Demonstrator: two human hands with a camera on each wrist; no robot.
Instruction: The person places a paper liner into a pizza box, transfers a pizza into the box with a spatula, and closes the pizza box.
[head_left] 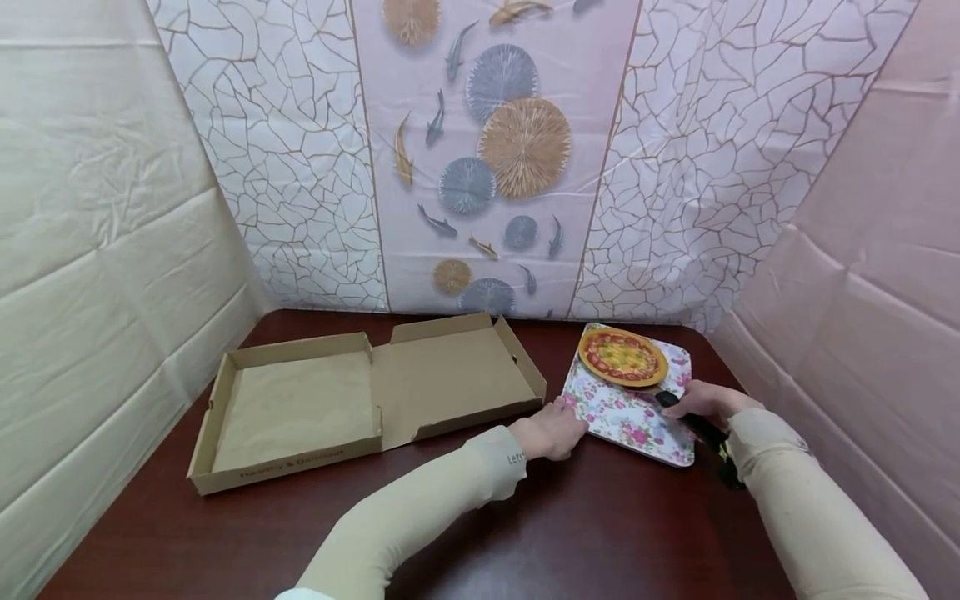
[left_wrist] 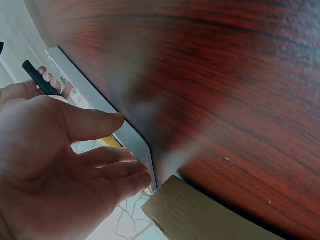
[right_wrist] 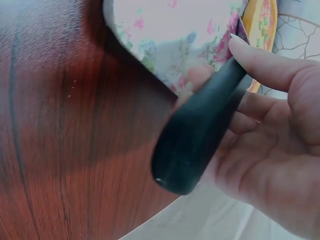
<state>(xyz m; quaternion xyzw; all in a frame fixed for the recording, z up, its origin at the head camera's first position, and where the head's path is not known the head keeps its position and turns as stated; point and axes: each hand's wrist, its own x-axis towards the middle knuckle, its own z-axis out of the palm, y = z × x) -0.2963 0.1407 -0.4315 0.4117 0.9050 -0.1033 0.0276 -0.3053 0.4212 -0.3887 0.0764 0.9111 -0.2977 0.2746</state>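
A round toy-like pizza (head_left: pixel 622 357) with an orange crust lies at the back of a floral board (head_left: pixel 617 417) on the right. My right hand (head_left: pixel 703 402) grips the black handle (right_wrist: pixel 200 127) of a spatula. Its metal blade reaches to the pizza's near edge, and most of it is hidden there. At the board's near left corner is my left hand (head_left: pixel 553 429). In the left wrist view its thumb (left_wrist: pixel 97 122) touches one edge and its fairly straight fingers (left_wrist: pixel 120 182) touch the edge around the corner.
An opened cardboard pizza box (head_left: pixel 300 467) stands on the left, its lid (head_left: pixel 450 367) folded flat to the right, close to the board and the left hand. Dark red wooden table (head_left: pixel 585 525) lies in front. Cloth walls (head_left: pixel 300 167) close off the back and sides.
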